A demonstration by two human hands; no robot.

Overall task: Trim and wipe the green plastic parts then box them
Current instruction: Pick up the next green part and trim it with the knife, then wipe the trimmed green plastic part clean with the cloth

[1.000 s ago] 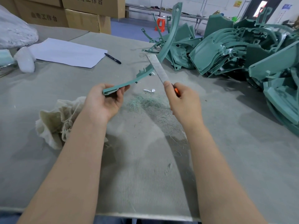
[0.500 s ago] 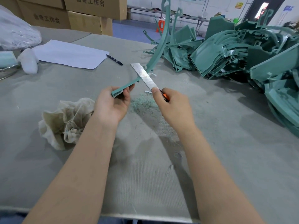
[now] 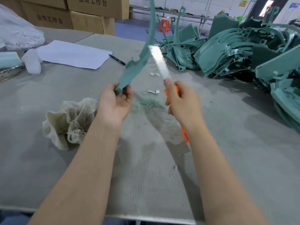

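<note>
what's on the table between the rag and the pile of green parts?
Head view: green shavings and two white scraps between rag and pile.

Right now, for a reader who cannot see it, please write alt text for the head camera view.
A person's left hand holds one end of a long curved green plastic part upright above a grey table, while the right hand holds an orange-handled knife with its blade beside the part. A crumpled cloth lies left; more green parts are piled far right.
</note>
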